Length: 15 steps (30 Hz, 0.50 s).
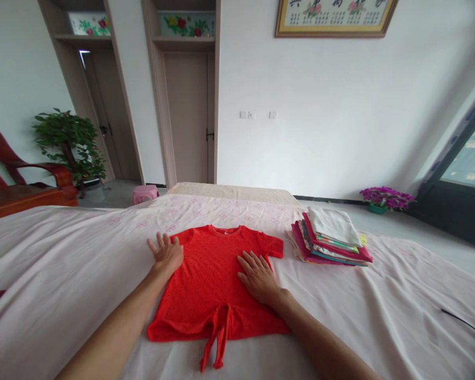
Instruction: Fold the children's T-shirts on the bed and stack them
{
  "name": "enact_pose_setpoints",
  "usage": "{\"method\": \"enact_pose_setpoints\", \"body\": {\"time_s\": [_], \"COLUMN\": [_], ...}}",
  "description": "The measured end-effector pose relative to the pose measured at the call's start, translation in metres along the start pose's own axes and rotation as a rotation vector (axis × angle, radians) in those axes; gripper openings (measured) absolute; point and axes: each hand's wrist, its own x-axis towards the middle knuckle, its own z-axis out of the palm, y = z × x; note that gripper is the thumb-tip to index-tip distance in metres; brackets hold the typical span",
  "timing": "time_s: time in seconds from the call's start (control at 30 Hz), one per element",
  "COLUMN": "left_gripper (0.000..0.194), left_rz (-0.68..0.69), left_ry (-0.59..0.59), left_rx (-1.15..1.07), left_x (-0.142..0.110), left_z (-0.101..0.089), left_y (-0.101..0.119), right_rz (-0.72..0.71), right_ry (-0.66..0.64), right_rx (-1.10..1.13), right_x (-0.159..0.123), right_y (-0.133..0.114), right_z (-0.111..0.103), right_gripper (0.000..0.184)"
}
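A red short-sleeved shirt (209, 274) lies spread flat on the pale, flower-patterned sheet (103, 264). Its neckline points away from me, and two tie ends hang from the front hem toward me. My left hand (166, 252) rests at the shirt's left sleeve and side edge, fingers spread. On the right half of the shirt's chest, my right hand (259, 277) lies flat with its fingers stretched out. Neither hand grips anything.
To the right of the shirt stands a stack of folded clothes (332, 237), a white piece on top. A dark cable (465, 319) lies at the far right. Beyond the sheet are a pink stool (145, 193), a wooden chair (31, 184) and purple flowers (387, 197).
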Motion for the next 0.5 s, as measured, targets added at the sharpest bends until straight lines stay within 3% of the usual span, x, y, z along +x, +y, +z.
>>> {"method": "enact_pose_setpoints", "body": {"time_s": [0.07,0.13,0.27,0.4,0.5], "left_gripper": [0.044,0.045,0.05,0.063,0.064], "left_rz": [-0.012,0.132,0.452,0.389,0.359], "left_ry": [0.067,0.113,0.0,-0.188,-0.176], "left_rx": [0.013,-0.037,-0.256,-0.286,-0.216], "left_x": [0.004,0.004,-0.004,-0.009,-0.013], "left_z": [-0.005,-0.011,-0.014,0.0,0.014], "left_y": [-0.008,-0.001,0.034,0.054,0.052], "right_rz": [0.001,-0.017,0.048,0.228,0.255], "right_ry": [0.003,-0.003,0.035,0.005,-0.085], "right_rx": [0.004,0.023,0.048,-0.045,-0.101], "right_x": [0.001,0.006,0.028,0.047,0.049], "right_y": [-0.001,-0.001,0.007,0.035,0.063], "right_z": [-0.004,-0.01,-0.023,-0.018,-0.008], "right_gripper": [0.057,0.054,0.048,0.056,0.06]}}
